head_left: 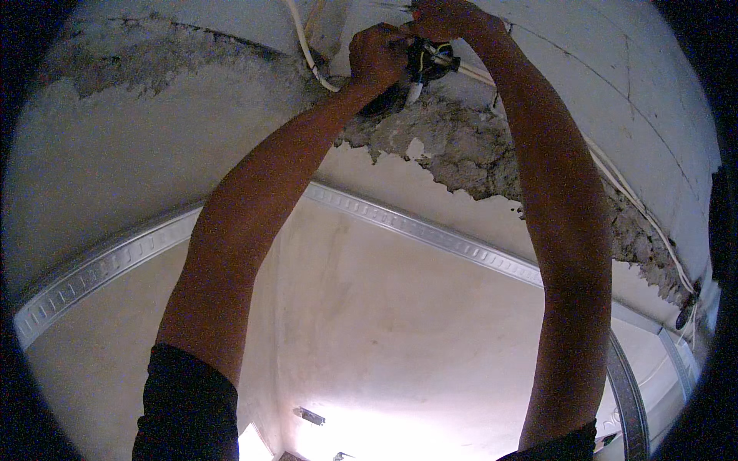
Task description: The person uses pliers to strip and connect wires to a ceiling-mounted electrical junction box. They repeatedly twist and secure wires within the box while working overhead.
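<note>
Both my arms reach up to a dark round junction box in the wall near the top of the view. Black, white and yellow-green wires bunch out of it. My left hand is closed at the left side of the wires, its fingertips pinched together; what they hold is hidden. Above the box, my right hand is closed too, its fingers meeting those of the left. A small red spot and a thin dark piece show beside its fingertips, too little to name. A white wire end hangs below the box.
A cream cable comes down left of my hands. More pale cables run along the wall at right. Broken, rough plaster surrounds the box. A perforated metal profile crosses the wall lower down, and bright light glows at the bottom.
</note>
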Motion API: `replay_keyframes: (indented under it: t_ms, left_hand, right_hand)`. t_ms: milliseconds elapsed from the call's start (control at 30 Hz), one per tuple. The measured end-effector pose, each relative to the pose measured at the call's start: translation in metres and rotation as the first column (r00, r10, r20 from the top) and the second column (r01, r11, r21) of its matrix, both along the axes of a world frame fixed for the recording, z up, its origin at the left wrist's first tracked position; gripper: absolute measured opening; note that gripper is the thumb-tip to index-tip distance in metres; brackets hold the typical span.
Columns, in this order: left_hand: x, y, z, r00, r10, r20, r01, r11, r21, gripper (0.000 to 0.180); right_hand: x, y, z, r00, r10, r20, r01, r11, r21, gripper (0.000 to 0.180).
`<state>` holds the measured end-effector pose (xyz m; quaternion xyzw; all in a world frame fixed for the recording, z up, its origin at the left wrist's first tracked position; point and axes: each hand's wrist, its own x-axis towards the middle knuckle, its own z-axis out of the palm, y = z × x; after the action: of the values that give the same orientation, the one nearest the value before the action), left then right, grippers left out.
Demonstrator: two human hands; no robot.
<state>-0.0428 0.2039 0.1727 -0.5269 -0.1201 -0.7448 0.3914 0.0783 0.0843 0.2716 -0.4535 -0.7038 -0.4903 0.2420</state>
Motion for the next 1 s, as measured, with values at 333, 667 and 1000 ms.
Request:
replay_keyframes:
  t_ms: [333,667,1000]
  left_hand:
    - [0.017,0.013,-0.008,0.989,-0.055,0.136,0.059,0.998,-0.029,0.016]
    - [0.013,0.014,-0.011,0.996,0.014,0.085,0.006,0.973,-0.232,0.018]
    - [-0.064,0.035,-0.066,0.865,0.445,-0.231,-0.5,0.734,-0.46,0.022]
  right_hand:
    - [-0.007,-0.012,0.006,0.991,-0.094,0.097,0.119,0.949,-0.29,0.048]
    - [-0.007,-0.012,-0.016,0.984,-0.012,0.176,0.061,0.96,-0.273,0.032]
    - [0.006,0.045,0.006,0.878,0.044,0.477,0.048,0.983,-0.179,0.032]
